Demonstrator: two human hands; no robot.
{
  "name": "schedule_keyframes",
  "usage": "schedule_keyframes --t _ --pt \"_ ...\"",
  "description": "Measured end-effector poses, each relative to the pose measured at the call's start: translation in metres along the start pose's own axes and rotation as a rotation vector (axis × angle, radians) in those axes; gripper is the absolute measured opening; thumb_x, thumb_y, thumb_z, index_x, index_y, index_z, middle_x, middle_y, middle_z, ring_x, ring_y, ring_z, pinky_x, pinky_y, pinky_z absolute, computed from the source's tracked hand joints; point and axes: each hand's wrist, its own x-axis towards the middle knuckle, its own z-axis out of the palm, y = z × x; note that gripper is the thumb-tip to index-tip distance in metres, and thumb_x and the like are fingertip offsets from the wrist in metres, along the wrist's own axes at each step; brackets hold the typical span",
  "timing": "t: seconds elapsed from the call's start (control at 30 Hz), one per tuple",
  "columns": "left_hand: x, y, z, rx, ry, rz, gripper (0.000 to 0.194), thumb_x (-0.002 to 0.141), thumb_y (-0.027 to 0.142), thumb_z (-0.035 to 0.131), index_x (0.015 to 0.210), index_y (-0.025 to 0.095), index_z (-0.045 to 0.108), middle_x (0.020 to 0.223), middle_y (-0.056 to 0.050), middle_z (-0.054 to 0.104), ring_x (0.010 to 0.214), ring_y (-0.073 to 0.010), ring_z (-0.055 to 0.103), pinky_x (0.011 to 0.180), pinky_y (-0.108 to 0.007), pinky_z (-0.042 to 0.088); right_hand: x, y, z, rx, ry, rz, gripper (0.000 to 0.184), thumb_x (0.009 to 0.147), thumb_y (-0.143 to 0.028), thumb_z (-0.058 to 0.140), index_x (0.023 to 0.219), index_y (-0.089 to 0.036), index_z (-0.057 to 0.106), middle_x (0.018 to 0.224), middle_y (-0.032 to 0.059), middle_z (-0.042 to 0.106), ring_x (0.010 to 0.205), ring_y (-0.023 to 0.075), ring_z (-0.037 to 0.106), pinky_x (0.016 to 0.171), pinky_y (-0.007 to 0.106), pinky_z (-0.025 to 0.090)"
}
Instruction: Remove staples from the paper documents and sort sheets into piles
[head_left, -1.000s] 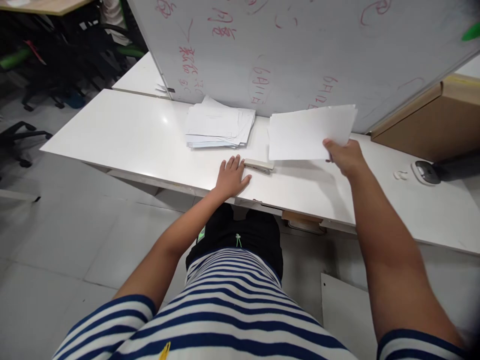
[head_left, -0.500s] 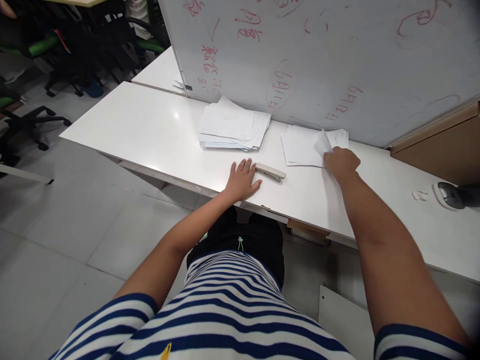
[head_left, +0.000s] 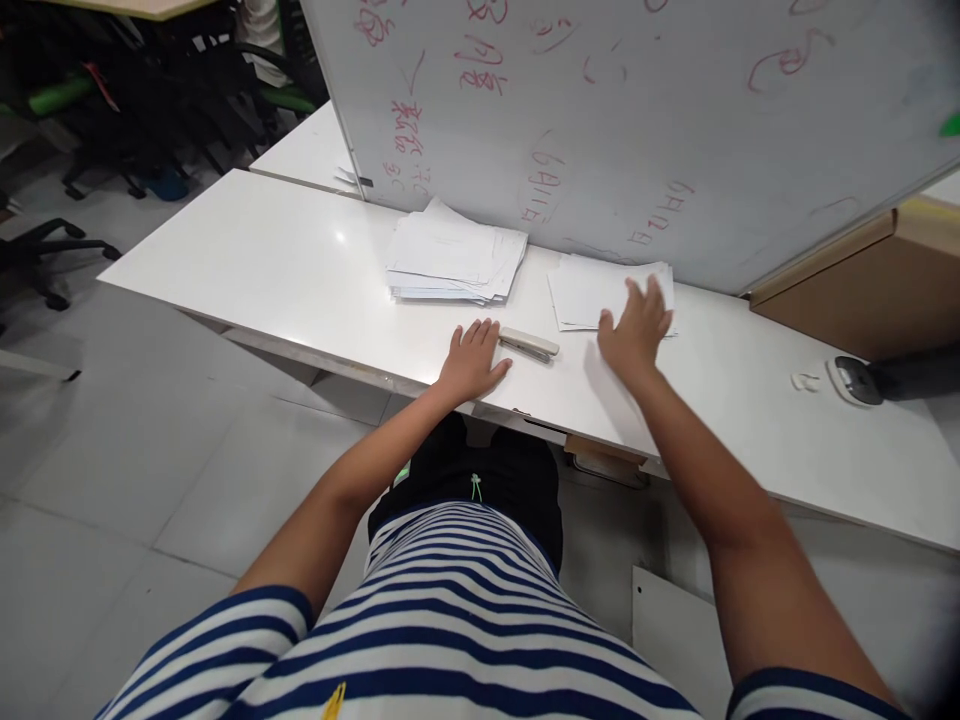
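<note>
While the left hand point(head_left: 472, 362) lies flat and spread on the smooth, glossy desk point(head_left: 285, 265), the right hand point(head_left: 634, 332), also spread, is over thin, flat white papers point(head_left: 585, 288), perhaps touching them. Just right of the left hand sits a slim, pale stapler point(head_left: 529, 343); beyond that hand rests a thicker, ragged-edged paper stack point(head_left: 450, 250).

Left arm point(head_left: 345, 495): stretched forward and inward, bent gently at the elbow
Left wrist point(head_left: 448, 391): close to straight, low
Left hand point(head_left: 472, 362): laid palm down, fingers point(head_left: 475, 333) pointing forward, slightly apart
Left thumb point(head_left: 499, 373): angled out toward the right
Right arm point(head_left: 735, 525): reaching farther forward, slanting leftward, almost straight
Right wrist point(head_left: 645, 380): roughly in line with the forearm point(head_left: 694, 455)
Right hand point(head_left: 634, 335): palm downward, spread wide, fingers loosely bent
Right thumb point(head_left: 606, 328): held well away from the fingers
</note>
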Motion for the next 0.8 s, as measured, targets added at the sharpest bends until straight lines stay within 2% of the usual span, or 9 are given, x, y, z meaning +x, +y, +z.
schedule_keyframes --t 0.07,0.13,0.2,0.3,0.37,0.43,0.57,0.67,0.8 --pt "0.001 -0.007 -0.005 -0.101 0.080 -0.010 0.067 0.097 0.041 0.032 0.154 0.012 0.010 0.160 -0.016 0.023 0.147 -0.0234 0.024 0.119 -0.044 0.021 -0.030 -0.007 0.007 0.086 -0.093 -0.019 0.053 0.092 -0.030 0.040 0.143 -0.016 0.037 0.154 0.0185 0.031 0.142 0.0321 0.029 0.109 0.058 0.028" --pt "0.010 -0.017 -0.015 -0.189 0.196 -0.057 0.062 0.100 0.035 0.022 0.155 0.014 0.003 0.160 -0.017 0.021 0.143 -0.0176 0.032 0.115 -0.037 0.030 -0.053 -0.012 0.016 0.157 -0.183 -0.013 0.050 0.093 -0.026 0.033 0.141 -0.012 0.040 0.144 0.0200 0.045 0.131 0.0311 0.044 0.104 0.052 0.038" --pt "0.028 -0.029 -0.027 -0.214 0.296 -0.096 0.056 0.101 0.035 0.016 0.155 0.019 0.007 0.159 -0.015 0.025 0.141 -0.0161 0.036 0.113 -0.035 0.033 -0.067 -0.015 0.024 0.151 -0.189 -0.052 0.049 0.093 -0.020 0.030 0.140 -0.011 0.043 0.136 0.0196 0.054 0.125 0.0318 0.049 0.103 0.051 0.038" --pt "0.065 -0.044 -0.044 -0.141 0.360 -0.102 0.057 0.100 0.045 0.027 0.152 0.021 0.021 0.155 -0.014 0.034 0.144 -0.0216 0.030 0.116 -0.041 0.028 -0.072 -0.019 0.030 0.130 -0.132 -0.052 0.051 0.093 -0.017 0.030 0.142 -0.010 0.041 0.131 0.0189 0.058 0.121 0.0330 0.052 0.101 0.052 0.038" --pt "0.088 -0.050 -0.050 -0.066 0.377 -0.203 0.065 0.096 0.051 0.036 0.151 0.019 0.024 0.157 -0.015 0.030 0.147 -0.0277 0.022 0.117 -0.048 0.024 -0.071 -0.021 0.030 0.134 -0.124 -0.035 0.051 0.093 -0.017 0.032 0.143 -0.009 0.039 0.130 0.0189 0.059 0.118 0.0326 0.053 0.100 0.049 0.039" --pt "0.106 -0.053 -0.050 -0.010 0.365 -0.333 0.078 0.091 0.058 0.045 0.152 0.017 0.020 0.160 -0.017 0.020 0.149 -0.0337 0.012 0.117 -0.056 0.020 -0.070 -0.022 0.029 0.132 -0.129 -0.036 0.050 0.094 -0.017 0.032 0.142 -0.009 0.041 0.131 0.0188 0.058 0.120 0.0319 0.051 0.101 0.048 0.038" --pt "0.122 -0.061 -0.038 -0.047 0.249 -0.492 0.100 0.085 0.063 0.055 0.153 0.006 0.009 0.161 -0.023 0.011 0.148 -0.0415 0.005 0.118 -0.060 0.006 -0.068 -0.023 0.027 0.139 -0.135 -0.035 0.048 0.095 -0.016 0.032 0.141 -0.009 0.043 0.134 0.0176 0.057 0.123 0.0305 0.049 0.103 0.046 0.036" --pt "0.120 -0.063 -0.031 -0.112 0.276 -0.461 0.096 0.088 0.062 0.052 0.149 0.001 0.011 0.158 -0.024 0.019 0.146 -0.0428 0.010 0.117 -0.062 0.004 -0.068 -0.021 0.027 0.142 -0.136 -0.037 0.048 0.095 -0.016 0.032 0.141 -0.010 0.043 0.133 0.0172 0.057 0.122 0.0301 0.049 0.102 0.045 0.035" --pt "0.116 -0.067 -0.039 -0.123 0.303 -0.413 0.073 0.091 0.067 0.040 0.135 0.008 0.042 0.146 -0.020 0.044 0.137 -0.0428 0.032 0.110 -0.068 0.019 -0.069 -0.021 0.029 0.164 -0.126 -0.032 0.047 0.094 -0.015 0.032 0.139 -0.010 0.045 0.134 0.0168 0.057 0.123 0.0304 0.049 0.103 0.046 0.034"
